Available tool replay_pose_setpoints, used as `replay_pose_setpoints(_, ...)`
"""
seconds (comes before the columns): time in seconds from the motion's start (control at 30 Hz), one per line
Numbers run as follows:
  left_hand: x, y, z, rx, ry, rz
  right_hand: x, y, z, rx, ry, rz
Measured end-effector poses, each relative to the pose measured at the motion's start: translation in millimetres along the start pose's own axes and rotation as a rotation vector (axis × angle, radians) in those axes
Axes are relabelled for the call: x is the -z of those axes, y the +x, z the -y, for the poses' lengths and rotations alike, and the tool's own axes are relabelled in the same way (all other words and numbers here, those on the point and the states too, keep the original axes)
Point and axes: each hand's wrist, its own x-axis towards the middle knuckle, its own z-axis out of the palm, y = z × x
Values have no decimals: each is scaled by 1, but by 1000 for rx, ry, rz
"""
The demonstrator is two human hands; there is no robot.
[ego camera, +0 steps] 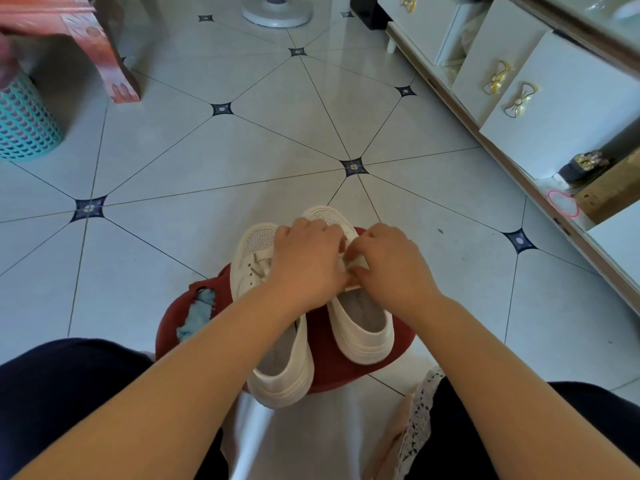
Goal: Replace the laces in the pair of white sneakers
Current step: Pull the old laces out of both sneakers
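- Two white sneakers sit side by side on a red stool (346, 374) on the tiled floor (207, 150), toes pointing away from the person; the near sneaker (284, 372) is on the left, its heel past the stool's front edge; the far sneaker (363, 329) is just to its right
- Both hands meet over the eyelet rows of the far sneaker
- The left hand (304, 261) reaches across the near sneaker, fingers curled down onto the far sneaker's front; whether it holds anything I cannot tell
- The right hand (391, 261) has its fingers bent and pinches a short white bit of lace (343, 263) between thumb and fingertips
- A loose lace (258, 266) lies across the eyelets of the near sneaker
- A light blue cloth (195, 315) lies at the stool's left edge
- A teal basket (20, 123) stands far left; a white cabinet (571, 109) with gold bow handles runs along the right
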Motion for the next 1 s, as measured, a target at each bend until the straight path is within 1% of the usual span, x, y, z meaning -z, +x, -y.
replay_pose_setpoints(0.07, -3, -1, -2, 3, 5, 47, -2, -1, -2, 32, -53, -19)
replay_pose_setpoints(0.13, -3, 0, -1, 51, -38, 84, 0, 0, -5, 3, 22, -85)
replay_pose_setpoints(0.17, -4, 0, 1, 78, -85, 87, 1, 0, -7, -55, 94, -118)
replay_pose_setpoints(0.27, 0, -1, 4, 182, -264, 120, 8, 1, -20, -328, 367, -174)
replay_pose_setpoints(0.3, 1, -1, 6, 203, -279, 130, 12, 1, -27, -398, 408, -213)
replay_pose_setpoints(0.33, 2, -1, 7, 211, -261, 135, 17, 1, -33, -431, 404, -259)
replay_pose_setpoints(0.37, 1, -2, 9, 220, -258, 138, 24, 1, -37, -425, 388, -293)
replay_pose_setpoints(0.43, 0, -4, 11, 237, -330, 144, 32, 1, -36, -324, 392, -300)
replay_pose_setpoints(0.5, -2, -4, 11, 241, -329, 141, 29, 0, -21, -183, 360, -205)
replay_pose_setpoints(0.6, -3, -2, 10, 240, -235, 116, 4, -3, 1, 32, 34, -62)
replay_pose_setpoints(0.67, -3, -1, 9, 220, -166, 110, -7, -4, 8, 89, -116, -78)
replay_pose_setpoints(0.7, -3, -1, 9, 214, -144, 112, -8, -4, 7, 96, -148, -106)
replay_pose_setpoints(0.77, -3, -2, 11, 222, -153, 98, -3, -1, -1, 75, -184, -164)
replay_pose_setpoints(0.8, -3, -2, 12, 232, -169, 90, 3, 1, -8, 31, -203, -201)
replay_pose_setpoints(0.83, -3, -3, 13, 239, -190, 76, 10, 2, -17, -45, -198, -255)
replay_pose_setpoints(0.9, -2, -4, 13, 241, -218, 66, 25, 2, -35, -235, -110, -351)
replay_pose_setpoints(0.93, -2, -4, 12, 240, -218, 72, 28, 1, -41, -303, -74, -352)
replay_pose_setpoints(0.97, -2, -4, 11, 235, -203, 82, 27, 0, -43, -331, -57, -322)
replay_pose_setpoints(1.0, -3, -3, 11, 232, -184, 87, 25, 0, -41, -311, -27, -281)
